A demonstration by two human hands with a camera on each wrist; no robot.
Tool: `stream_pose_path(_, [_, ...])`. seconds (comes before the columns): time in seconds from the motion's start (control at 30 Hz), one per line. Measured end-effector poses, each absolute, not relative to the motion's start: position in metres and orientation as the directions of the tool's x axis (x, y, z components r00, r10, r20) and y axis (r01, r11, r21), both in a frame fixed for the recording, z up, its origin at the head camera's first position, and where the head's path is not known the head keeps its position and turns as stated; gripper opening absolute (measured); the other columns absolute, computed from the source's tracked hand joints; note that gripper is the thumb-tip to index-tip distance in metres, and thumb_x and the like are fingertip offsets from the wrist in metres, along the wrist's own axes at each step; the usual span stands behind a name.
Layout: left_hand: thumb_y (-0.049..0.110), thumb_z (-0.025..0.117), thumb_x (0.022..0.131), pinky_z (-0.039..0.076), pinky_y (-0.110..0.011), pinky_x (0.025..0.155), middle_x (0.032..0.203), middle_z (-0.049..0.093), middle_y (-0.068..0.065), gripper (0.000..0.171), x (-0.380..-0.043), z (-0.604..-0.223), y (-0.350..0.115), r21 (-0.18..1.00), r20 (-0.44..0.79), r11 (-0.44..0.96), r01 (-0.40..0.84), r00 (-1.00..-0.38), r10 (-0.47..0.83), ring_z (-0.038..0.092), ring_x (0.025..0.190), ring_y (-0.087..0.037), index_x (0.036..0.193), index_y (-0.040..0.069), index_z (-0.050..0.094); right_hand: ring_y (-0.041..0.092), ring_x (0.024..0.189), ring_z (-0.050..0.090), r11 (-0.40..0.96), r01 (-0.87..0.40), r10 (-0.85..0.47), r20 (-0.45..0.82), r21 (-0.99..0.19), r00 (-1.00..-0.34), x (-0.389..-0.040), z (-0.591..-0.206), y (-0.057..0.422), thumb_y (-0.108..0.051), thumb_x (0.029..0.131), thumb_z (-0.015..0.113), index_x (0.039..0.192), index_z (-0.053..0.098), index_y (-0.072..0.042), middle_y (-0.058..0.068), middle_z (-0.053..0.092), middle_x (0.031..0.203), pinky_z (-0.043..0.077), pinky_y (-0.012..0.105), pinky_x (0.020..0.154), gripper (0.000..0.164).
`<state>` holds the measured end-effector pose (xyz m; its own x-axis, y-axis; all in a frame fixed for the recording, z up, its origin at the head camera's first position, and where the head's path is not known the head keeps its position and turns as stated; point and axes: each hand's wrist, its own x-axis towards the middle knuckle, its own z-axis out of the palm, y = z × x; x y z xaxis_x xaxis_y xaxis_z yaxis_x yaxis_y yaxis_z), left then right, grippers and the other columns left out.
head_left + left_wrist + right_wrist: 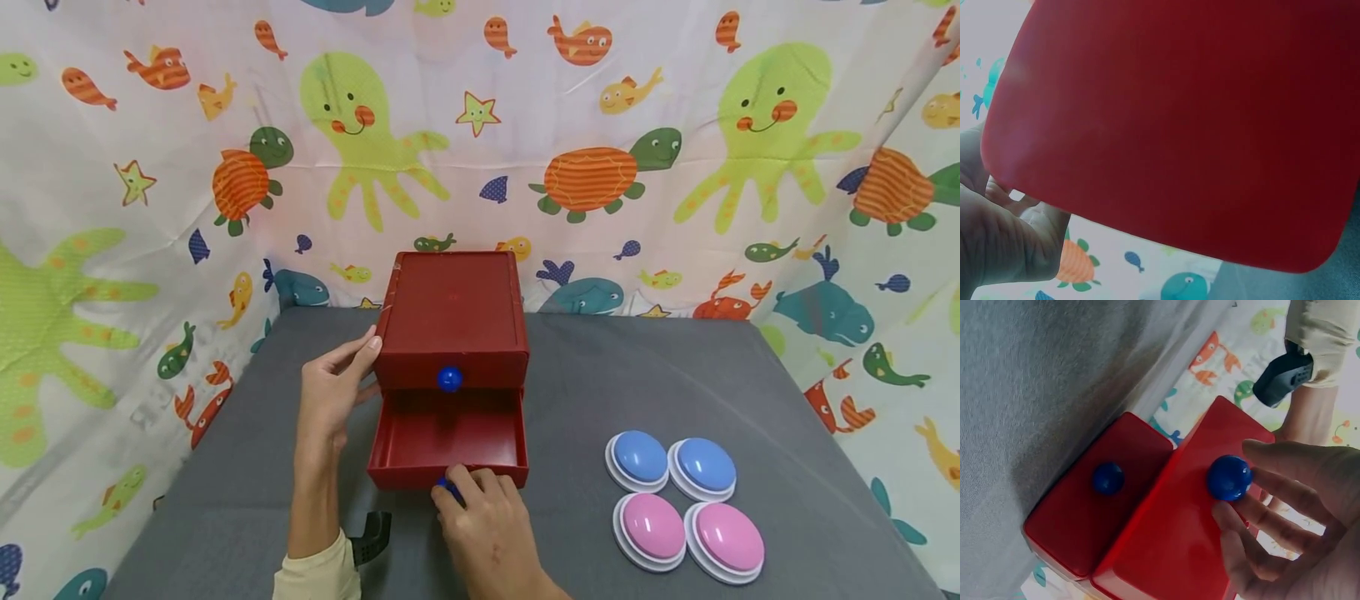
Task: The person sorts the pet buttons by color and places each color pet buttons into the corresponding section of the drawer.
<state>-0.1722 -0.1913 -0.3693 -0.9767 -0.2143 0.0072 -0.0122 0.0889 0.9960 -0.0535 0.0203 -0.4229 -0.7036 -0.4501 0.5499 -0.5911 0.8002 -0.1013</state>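
A dark red two-drawer cabinet stands on the grey cloth, its upper drawer closed with a blue knob on the front. The lower drawer is pulled well out, and its visible inside holds nothing. My left hand rests against the cabinet's left side, thumb at the upper front corner; some of its fingers are hidden. My right hand holds the lower drawer's round blue knob with thumb and fingers around it. The red outside of a drawer fills most of the left wrist view.
To the right sit two blue push-lights and two pink ones on white bases. A curtain printed with sea animals encloses the back and sides. The black wrist camera hangs near the drawer's front left.
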Motion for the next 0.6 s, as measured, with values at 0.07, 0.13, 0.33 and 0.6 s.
stream_pose_path(0.07, [0.044, 0.068, 0.100, 0.061, -0.041, 0.093, 0.152, 0.061, 0.002, 0.052, -0.173, -0.369, -0.189, 0.996, 0.007, 0.091, -0.013, -0.976, -0.216, 0.067, 0.131, -0.028, 0.143, 0.016, 0.065, 0.015, 0.089, 0.065, 0.806, -0.584, -0.441, 0.562, -0.094, -0.700, -0.051, -0.421, 0.024, -0.029, 0.078, 0.093, 0.102, 0.083, -0.023, -0.003, 0.075, 0.103, 0.061, 0.028, 0.076, 0.027])
stream_pose_path(0.13, [0.044, 0.068, 0.100, 0.060, -0.041, 0.093, 0.152, 0.061, 0.002, 0.052, -0.172, -0.369, -0.189, 0.996, 0.004, 0.092, -0.017, -0.976, -0.218, 0.067, 0.131, -0.029, 0.144, 0.016, 0.065, 0.014, 0.090, 0.063, 0.807, -0.582, -0.425, 0.586, -0.101, -0.690, -0.048, -0.418, 0.029, -0.031, 0.077, 0.093, 0.099, 0.084, -0.023, -0.004, 0.074, 0.102, 0.060, 0.028, 0.076, 0.026])
stream_pose_path(0.33, [0.047, 0.069, 0.099, 0.061, -0.041, 0.093, 0.152, 0.061, 0.003, 0.053, -0.171, -0.371, -0.190, 0.995, -0.012, 0.095, -0.033, -0.978, -0.210, 0.068, 0.129, -0.025, 0.143, 0.017, 0.066, 0.007, 0.090, 0.060, 0.834, -0.507, -0.283, 0.622, -0.216, -0.730, -0.044, -0.397, 0.052, -0.039, 0.081, 0.089, 0.110, 0.080, -0.023, -0.004, 0.070, 0.102, 0.060, 0.024, 0.073, 0.034])
stream_pose_path(0.6, [0.048, 0.070, 0.098, 0.060, -0.040, 0.093, 0.153, 0.061, 0.003, 0.054, -0.172, -0.367, -0.192, 0.995, -0.008, 0.098, -0.030, -0.976, -0.217, 0.068, 0.129, -0.024, 0.143, 0.019, 0.066, 0.028, 0.107, 0.062, 0.929, -0.248, -0.109, 0.438, -0.275, -0.893, -0.072, -0.368, 0.100, -0.043, 0.090, 0.081, 0.130, 0.070, -0.015, 0.013, 0.064, 0.123, 0.063, 0.045, 0.085, 0.051])
